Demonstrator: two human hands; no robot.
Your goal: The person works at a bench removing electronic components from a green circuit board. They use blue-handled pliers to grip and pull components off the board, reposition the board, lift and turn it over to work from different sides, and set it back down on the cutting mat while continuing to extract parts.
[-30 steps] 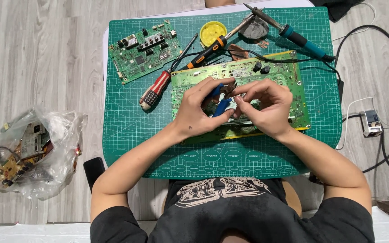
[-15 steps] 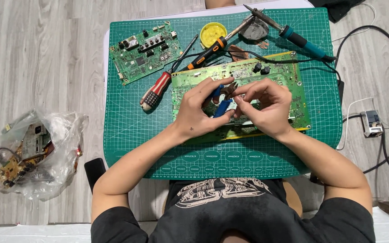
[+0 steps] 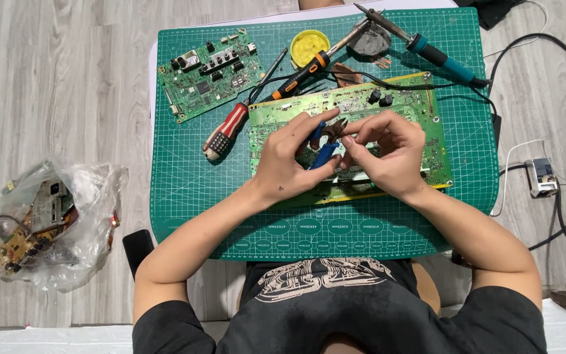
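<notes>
Your left hand [image 3: 287,165] is closed around the blue handles of a pair of small pliers [image 3: 324,145], whose tips rest over the middle of the large green circuit board [image 3: 414,111] lying on the green cutting mat [image 3: 185,190]. Your right hand [image 3: 388,157] is pinched shut just beside the plier tips; what it grips is too small to tell. A red-handled screwdriver [image 3: 226,129] and a smaller circuit board [image 3: 209,73] lie to the left, a soldering iron [image 3: 427,49] at the mat's far edge

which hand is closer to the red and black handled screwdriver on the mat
Left. The left hand sits just right of the red-and-black screwdriver, holding blue-handled pliers over the large green circuit board. The right hand is farther right, beyond the left hand.
</notes>
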